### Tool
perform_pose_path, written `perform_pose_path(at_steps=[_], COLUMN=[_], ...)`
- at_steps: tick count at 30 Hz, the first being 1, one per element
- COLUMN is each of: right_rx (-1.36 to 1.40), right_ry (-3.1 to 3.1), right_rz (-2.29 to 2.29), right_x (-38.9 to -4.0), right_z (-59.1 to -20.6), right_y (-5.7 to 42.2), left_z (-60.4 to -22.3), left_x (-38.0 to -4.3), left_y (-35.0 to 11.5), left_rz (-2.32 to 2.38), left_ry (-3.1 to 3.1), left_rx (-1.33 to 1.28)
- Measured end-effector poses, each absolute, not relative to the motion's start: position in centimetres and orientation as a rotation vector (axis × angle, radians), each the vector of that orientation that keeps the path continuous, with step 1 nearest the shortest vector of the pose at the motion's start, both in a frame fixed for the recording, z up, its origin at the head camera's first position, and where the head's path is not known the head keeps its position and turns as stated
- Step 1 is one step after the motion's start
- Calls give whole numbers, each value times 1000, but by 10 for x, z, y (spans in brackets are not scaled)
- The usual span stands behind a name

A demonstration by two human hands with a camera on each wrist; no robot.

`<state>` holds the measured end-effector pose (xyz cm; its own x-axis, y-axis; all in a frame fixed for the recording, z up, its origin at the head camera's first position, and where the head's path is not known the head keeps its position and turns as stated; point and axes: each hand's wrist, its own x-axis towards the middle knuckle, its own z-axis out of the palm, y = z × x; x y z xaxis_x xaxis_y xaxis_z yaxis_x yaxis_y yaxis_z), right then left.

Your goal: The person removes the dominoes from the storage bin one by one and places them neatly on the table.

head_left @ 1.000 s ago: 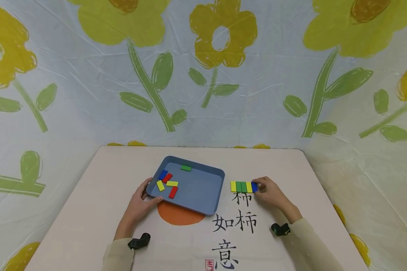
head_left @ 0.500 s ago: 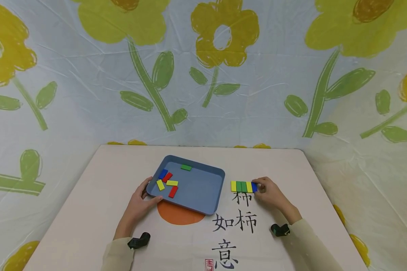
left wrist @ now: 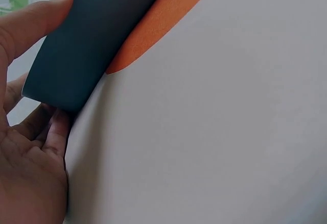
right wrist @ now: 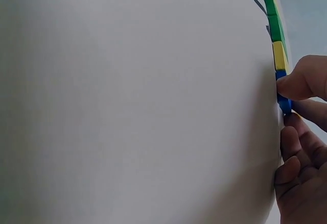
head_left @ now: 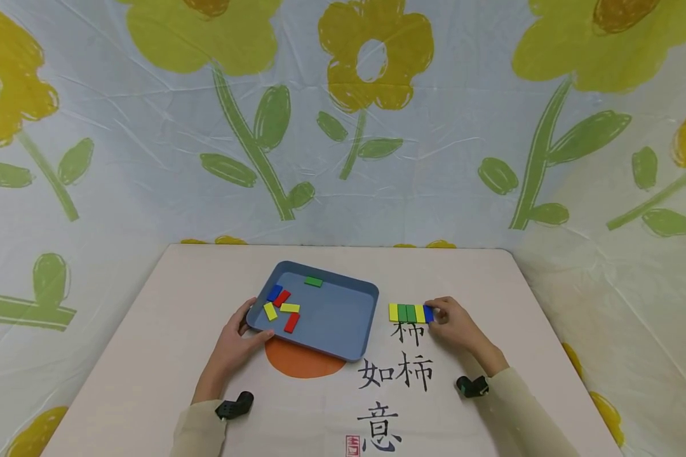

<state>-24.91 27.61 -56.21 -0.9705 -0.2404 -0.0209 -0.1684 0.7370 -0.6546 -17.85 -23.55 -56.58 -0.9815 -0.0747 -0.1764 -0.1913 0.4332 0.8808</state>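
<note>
My left hand (head_left: 234,343) grips the left corner of a blue-grey tray (head_left: 337,320), thumb over the front rim and fingers curled round the side. Several flat domino-like blocks lie loose in it: a green block (head_left: 313,282), a blue block (head_left: 274,292), and red and yellow ones. Right of the tray a row of blocks stands side by side on the table: yellow (head_left: 393,312), two green (head_left: 406,313), yellow, then a blue block (head_left: 429,315) at the right end. Thumb and fingers of my right hand (head_left: 457,327) pinch that blue block; the right wrist view shows the thumb (right wrist: 301,78) on its near face.
The pale table (head_left: 131,355) bears a printed orange shape (head_left: 303,365), partly under the tray, and black characters (head_left: 379,428) below the block row. A flower-patterned cloth (head_left: 434,209) hangs close behind the table's far edge and along both sides.
</note>
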Motion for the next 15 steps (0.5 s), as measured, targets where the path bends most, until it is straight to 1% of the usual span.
perform_pose_path(at_steps=[15], right_rx=[-280], right_ry=[2806], right_rz=[-1060], right_x=[-244], right_z=[-553], right_y=[276], left_z=[-566], left_x=[-178], left_y=[-236], left_rz=[1588], left_ry=[2566], left_rx=[-238])
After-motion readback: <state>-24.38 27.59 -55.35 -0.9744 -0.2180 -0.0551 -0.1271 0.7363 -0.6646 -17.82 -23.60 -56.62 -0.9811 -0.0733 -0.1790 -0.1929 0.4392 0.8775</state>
